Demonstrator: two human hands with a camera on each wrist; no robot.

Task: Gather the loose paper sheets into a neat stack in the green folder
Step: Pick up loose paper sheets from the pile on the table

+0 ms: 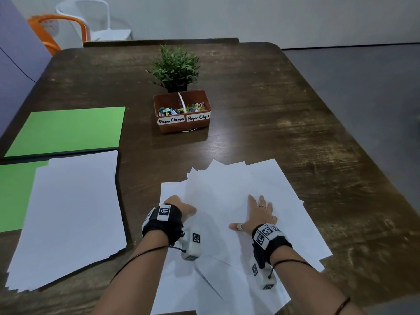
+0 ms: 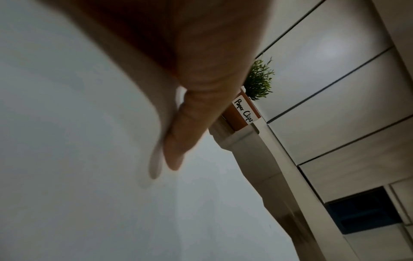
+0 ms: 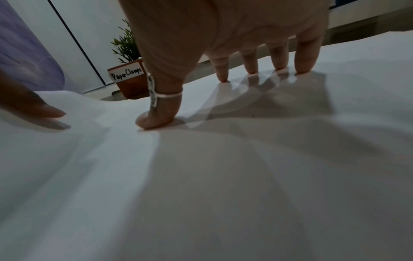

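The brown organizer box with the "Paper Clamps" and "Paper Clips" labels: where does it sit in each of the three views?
Head: brown organizer box sits upper centre on the table, both labels readable.
Left wrist: only its "Paper Clips" end shows, right of centre behind the fingers, tilted.
Right wrist: only its "Paper Clamps" end shows, upper left beyond the thumb.
Shared landmark: the small green plant just behind the box.

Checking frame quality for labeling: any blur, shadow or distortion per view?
Head: sharp, table edges bowed by the wide angle. Left wrist: left hand blurred, close to the lens. Right wrist: dim; right hand casts overlapping shadows on the loose sheets.
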